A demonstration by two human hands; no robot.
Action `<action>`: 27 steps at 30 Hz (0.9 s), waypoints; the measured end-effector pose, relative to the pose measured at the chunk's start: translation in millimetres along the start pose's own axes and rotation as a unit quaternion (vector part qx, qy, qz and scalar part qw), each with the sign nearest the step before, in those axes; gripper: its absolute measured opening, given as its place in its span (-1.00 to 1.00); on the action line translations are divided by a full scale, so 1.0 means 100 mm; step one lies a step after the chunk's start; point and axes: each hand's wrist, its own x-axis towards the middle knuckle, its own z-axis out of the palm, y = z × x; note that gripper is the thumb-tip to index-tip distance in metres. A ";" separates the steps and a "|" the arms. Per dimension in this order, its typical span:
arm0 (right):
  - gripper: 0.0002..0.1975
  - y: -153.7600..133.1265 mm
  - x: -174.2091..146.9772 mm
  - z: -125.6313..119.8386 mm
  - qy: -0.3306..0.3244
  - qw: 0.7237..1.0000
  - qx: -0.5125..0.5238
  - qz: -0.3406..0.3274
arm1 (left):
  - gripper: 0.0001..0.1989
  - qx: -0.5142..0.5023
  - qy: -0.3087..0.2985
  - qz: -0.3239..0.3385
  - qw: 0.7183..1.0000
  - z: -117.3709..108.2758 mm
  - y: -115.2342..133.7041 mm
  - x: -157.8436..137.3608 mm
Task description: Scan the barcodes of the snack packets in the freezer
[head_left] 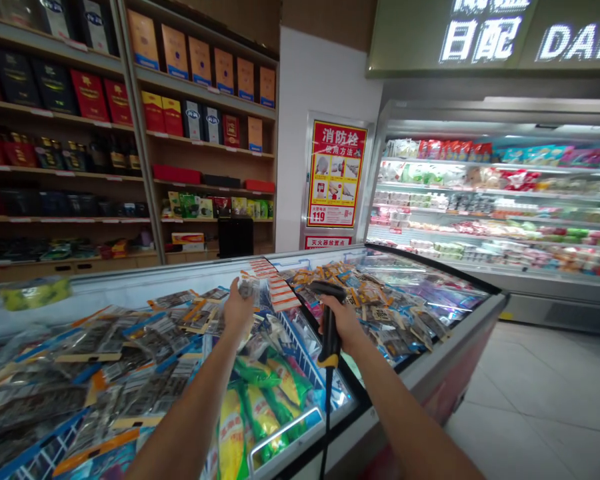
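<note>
My right hand (344, 325) is wrapped round the handle of a black and yellow barcode scanner (331, 333). Its head points left, and a black cable hangs down from the grip. My left hand (237, 312) is stretched forward over the chest freezer, its fingers closed on a small clear plastic packet (251, 289); what is inside is too blurred to tell. Just right of that packet, an orange-and-white striped sheet (277, 285) lies across the freezer's divider. Below my hands, a wire basket (300, 343) stands near yellow-green corn packs (260, 400).
Flat packets (155, 333) with orange and blue edges fill the freezer's left side. More packets (380, 303) lie on its right. Beyond stand shelves of boxes (200, 60), a red fire-hydrant notice (337, 175) and a lit refrigerated display (480, 200). Tiled floor (545, 400) lies right.
</note>
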 end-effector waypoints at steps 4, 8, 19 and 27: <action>-0.77 -0.12 -0.01 -0.21 0.028 0.999 -0.017 -0.027 | -0.40 0.171 -0.008 0.011 0.985 -0.34 -0.01 0.03; -0.78 -0.21 0.00 -0.54 0.066 0.997 -0.026 -0.037 | -0.52 0.258 0.103 0.071 0.958 -0.43 0.06 -0.07; -0.78 -0.28 0.03 -1.15 0.166 0.985 -0.027 -0.039 | -0.49 0.206 -0.285 0.205 0.913 0.92 1.08 -1.36; -0.77 -0.28 0.01 -1.28 0.149 0.987 -0.030 -0.044 | -0.33 0.252 -0.342 0.155 0.892 1.27 1.15 -1.69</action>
